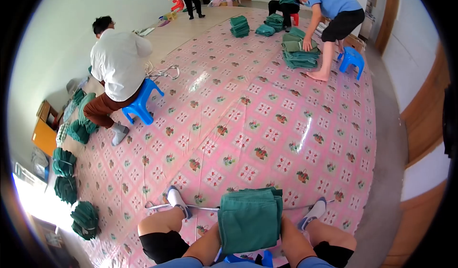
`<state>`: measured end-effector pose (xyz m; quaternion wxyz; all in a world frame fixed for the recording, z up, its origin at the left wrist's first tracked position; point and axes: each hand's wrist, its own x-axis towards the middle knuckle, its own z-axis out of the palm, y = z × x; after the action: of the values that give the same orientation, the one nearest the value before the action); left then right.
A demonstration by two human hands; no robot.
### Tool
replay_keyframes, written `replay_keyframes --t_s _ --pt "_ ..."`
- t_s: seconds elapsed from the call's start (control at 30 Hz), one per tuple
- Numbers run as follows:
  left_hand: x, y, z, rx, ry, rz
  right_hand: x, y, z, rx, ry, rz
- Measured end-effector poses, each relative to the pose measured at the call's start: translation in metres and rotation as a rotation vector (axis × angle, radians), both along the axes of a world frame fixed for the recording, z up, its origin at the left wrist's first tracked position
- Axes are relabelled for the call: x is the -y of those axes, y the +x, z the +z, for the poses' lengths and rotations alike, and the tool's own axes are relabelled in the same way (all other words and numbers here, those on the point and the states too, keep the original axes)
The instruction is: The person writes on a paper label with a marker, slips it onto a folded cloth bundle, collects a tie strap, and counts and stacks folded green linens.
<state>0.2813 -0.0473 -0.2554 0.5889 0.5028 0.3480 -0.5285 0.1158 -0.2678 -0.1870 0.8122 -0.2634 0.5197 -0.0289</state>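
A folded stack of green cloth (pixel 250 220) is held up in front of my body, between my two forearms. Both of my hands are hidden behind or under the cloth, so their fingers do not show. Beneath the stack, a pale strap (pixel 202 208) lies across the pink patterned floor sheet (pixel 229 146), running between my feet. Part of a blue stool (pixel 267 258) shows under me.
A person in white sits on a blue stool (pixel 144 103) at left, near tied green bundles (pixel 85 219). At upper right, a person bends over a green cloth pile (pixel 300 58) beside another stool (pixel 352 62). Two more people are at the back, near green stacks (pixel 239 27).
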Motion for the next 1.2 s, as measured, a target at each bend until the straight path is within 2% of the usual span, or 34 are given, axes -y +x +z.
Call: replay_keyframes --t_s 0.1,0.23,0.3,0.33,0.37,0.43,0.5,0.53,0.63,0.7,0.73,0.8,0.87,0.93,1.07,1.13,1.2 --pt "0.01 0.007 0.003 0.035 -0.105 0.033 -0.003 -0.001 -0.018 0.086 0.003 0.048" --pt "0.011 0.035 0.023 0.186 -0.172 0.073 0.005 -0.013 -0.037 0.377 -0.035 0.18" --pt "0.001 0.05 0.042 0.303 -0.16 0.076 0.009 -0.023 -0.029 0.347 -0.092 0.141" --pt "0.0 0.055 0.054 0.368 -0.16 0.064 0.009 -0.023 -0.01 0.227 -0.151 0.07" --pt "0.001 0.06 0.071 0.483 -0.172 0.029 0.008 -0.021 0.016 0.104 -0.208 0.003" --pt "0.007 0.059 0.111 0.814 -0.173 -0.076 0.009 -0.023 0.048 0.042 -0.307 -0.003" --pt "0.009 0.042 0.153 1.339 -0.093 -0.281 -0.009 -0.015 0.119 -0.033 -0.531 0.066" --pt "0.008 0.029 0.176 1.604 -0.013 -0.418 -0.021 -0.015 0.12 -0.021 -0.68 0.156" --pt "0.004 -0.018 0.248 2.103 0.285 -0.969 -0.039 -0.015 0.123 0.018 -1.157 0.375" --pt "0.009 -0.036 0.244 2.156 0.156 -1.1 -0.048 -0.018 0.127 0.019 -1.475 0.504" --pt "0.008 -0.044 0.239 2.18 0.091 -1.166 -0.058 -0.018 0.14 -0.099 -1.465 0.649" --pt "0.008 -0.05 0.211 2.163 0.137 -1.312 -0.075 -0.02 0.162 -0.336 -1.414 0.929" --pt "0.007 -0.048 0.199 2.164 0.192 -1.361 -0.054 -0.017 0.161 -0.33 -1.49 0.883" --pt "0.011 -0.047 0.197 2.147 0.253 -1.404 -0.015 -0.002 0.187 -0.333 -1.617 0.808" --pt "0.017 -0.044 0.191 2.155 0.27 -1.388 0.023 0.015 0.322 -0.018 -1.666 0.379" --pt "0.02 -0.044 0.191 2.157 0.299 -1.408 0.017 0.008 0.35 0.072 -1.674 0.398" --pt "0.02 -0.046 0.192 2.157 0.32 -1.432 0.013 0.003 0.345 0.114 -1.667 0.475"
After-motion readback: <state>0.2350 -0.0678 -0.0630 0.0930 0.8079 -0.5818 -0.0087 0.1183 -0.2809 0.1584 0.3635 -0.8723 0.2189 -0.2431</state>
